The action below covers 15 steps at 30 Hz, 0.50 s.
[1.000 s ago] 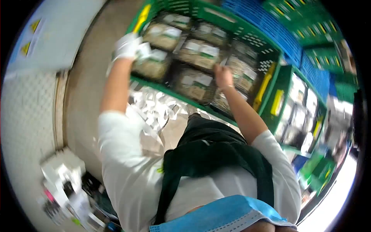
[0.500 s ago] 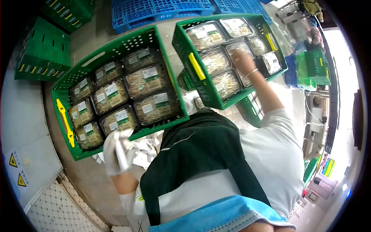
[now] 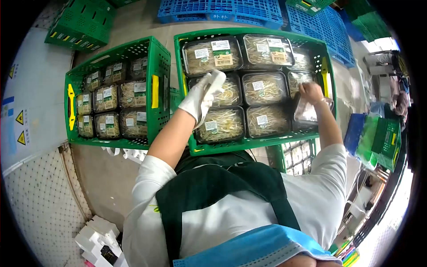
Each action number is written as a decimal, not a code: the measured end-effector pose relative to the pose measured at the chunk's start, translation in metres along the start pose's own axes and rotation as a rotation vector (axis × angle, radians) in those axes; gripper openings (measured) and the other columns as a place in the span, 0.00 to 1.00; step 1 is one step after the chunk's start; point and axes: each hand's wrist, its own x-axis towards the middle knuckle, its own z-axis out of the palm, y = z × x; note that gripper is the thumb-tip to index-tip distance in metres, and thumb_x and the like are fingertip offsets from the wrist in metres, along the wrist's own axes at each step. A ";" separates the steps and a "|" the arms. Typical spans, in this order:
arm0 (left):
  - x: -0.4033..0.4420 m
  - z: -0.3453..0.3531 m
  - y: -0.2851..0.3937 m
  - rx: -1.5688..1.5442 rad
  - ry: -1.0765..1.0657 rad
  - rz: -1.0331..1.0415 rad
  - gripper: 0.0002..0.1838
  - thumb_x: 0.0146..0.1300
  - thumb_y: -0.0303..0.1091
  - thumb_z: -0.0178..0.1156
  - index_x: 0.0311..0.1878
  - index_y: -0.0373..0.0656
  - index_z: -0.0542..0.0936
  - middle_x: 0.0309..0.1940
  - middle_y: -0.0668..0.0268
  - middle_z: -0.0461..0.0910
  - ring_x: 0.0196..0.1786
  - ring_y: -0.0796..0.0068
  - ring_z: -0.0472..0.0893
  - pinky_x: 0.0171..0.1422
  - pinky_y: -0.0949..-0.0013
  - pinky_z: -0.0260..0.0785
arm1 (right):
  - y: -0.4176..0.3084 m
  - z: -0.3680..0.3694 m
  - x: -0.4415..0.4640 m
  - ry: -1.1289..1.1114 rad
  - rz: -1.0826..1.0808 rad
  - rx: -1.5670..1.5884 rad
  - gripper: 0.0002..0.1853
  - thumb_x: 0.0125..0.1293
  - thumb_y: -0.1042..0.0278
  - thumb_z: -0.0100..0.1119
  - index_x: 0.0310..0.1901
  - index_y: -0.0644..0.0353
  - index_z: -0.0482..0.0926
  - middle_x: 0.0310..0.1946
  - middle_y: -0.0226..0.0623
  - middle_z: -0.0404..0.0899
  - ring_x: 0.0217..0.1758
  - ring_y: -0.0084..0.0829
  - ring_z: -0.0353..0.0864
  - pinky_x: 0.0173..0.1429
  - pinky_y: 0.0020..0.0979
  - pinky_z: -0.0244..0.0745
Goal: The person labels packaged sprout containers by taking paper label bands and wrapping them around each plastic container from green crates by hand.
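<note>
A green crate (image 3: 262, 144) in front of me holds several clear-lidded trays of sprouts. My left hand (image 3: 202, 98), in a white glove, is closed around a white roll of labels (image 3: 216, 82) above the crate's left side. My bare right hand (image 3: 311, 93) is at the right side, its fingers pinched over a tray (image 3: 306, 111); what they grip is too small to make out. The two top-left trays (image 3: 212, 55) (image 3: 268, 50) carry a green-and-brown label as well as a white sticker. Other trays, such as the middle one (image 3: 265, 87), show only a white sticker.
A second green crate (image 3: 159, 66) of labelled trays stands on the left. Blue pallets (image 3: 220, 11) lie beyond. Green crates are stacked at the upper left (image 3: 82, 24), and another crate of trays (image 3: 279, 158) is below. White strips (image 3: 133, 154) lie on the floor.
My view has swung right, so the second crate is now centred. My left hand has moved from the left crate to above this one. My right hand has moved to its right side.
</note>
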 end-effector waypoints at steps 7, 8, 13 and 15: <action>0.056 -0.004 0.008 0.015 0.260 0.042 0.23 0.60 0.47 0.48 0.53 0.43 0.65 0.41 0.54 0.71 0.10 0.86 0.61 0.09 0.85 0.51 | 0.007 -0.041 0.123 0.031 -0.050 0.077 0.24 0.57 0.44 0.43 0.24 0.60 0.76 0.23 0.47 0.74 0.30 0.47 0.74 0.34 0.41 0.68; 0.054 -0.005 0.009 0.043 0.309 0.032 0.22 0.60 0.46 0.48 0.52 0.41 0.66 0.39 0.55 0.72 0.10 0.86 0.61 0.09 0.85 0.51 | 0.008 -0.039 0.139 0.026 -0.015 0.113 0.24 0.57 0.44 0.44 0.29 0.60 0.77 0.27 0.49 0.75 0.33 0.49 0.73 0.37 0.42 0.68; -0.014 0.012 0.009 -0.011 0.310 0.291 0.14 0.58 0.38 0.51 0.43 0.40 0.74 0.33 0.65 0.76 0.30 0.78 0.75 0.30 0.77 0.66 | 0.097 -0.037 0.121 0.193 0.314 0.236 0.25 0.58 0.45 0.44 0.47 0.59 0.70 0.42 0.49 0.74 0.46 0.46 0.72 0.48 0.38 0.65; -0.057 0.020 0.012 0.003 0.371 0.259 0.13 0.59 0.37 0.51 0.42 0.38 0.74 0.33 0.65 0.76 0.33 0.79 0.76 0.33 0.78 0.67 | 0.122 -0.007 0.099 0.119 0.479 0.211 0.28 0.55 0.42 0.46 0.47 0.60 0.70 0.42 0.52 0.73 0.47 0.48 0.71 0.49 0.38 0.65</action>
